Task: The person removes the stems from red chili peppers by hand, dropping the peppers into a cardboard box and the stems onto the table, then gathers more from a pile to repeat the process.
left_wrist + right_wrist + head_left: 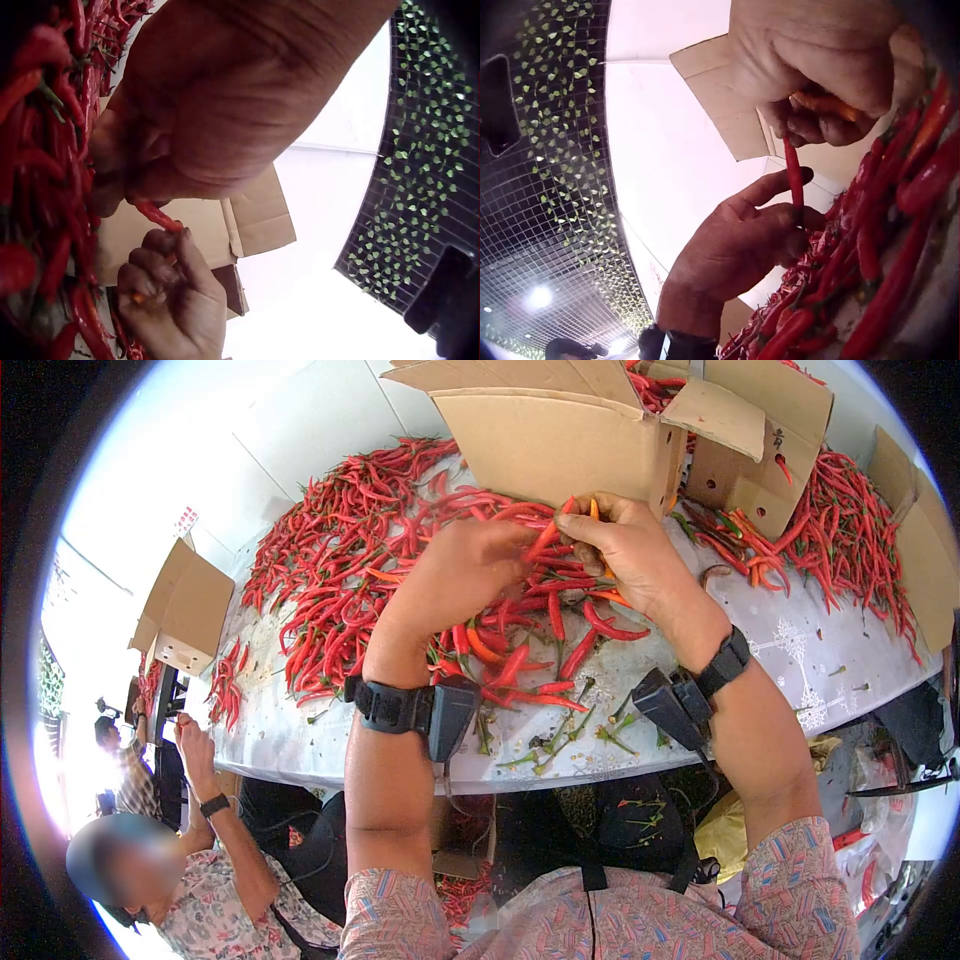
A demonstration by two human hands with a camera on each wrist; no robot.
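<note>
Over the heap of red chili peppers, my left hand and right hand meet at one red chili pepper. The thumb and fingers of the left hand pinch one end of it, as the right wrist view shows. At its other end, the right thumb and forefinger pinch the pepper. An orange chili pepper lies in the curled fingers of the right hand as well. Below the hands, loose green stems are scattered near the table's front edge.
A large cardboard box stands just behind my hands, with another open box to its right. More peppers are piled at the right. A smaller box stands at the left edge. Another person sits at the left.
</note>
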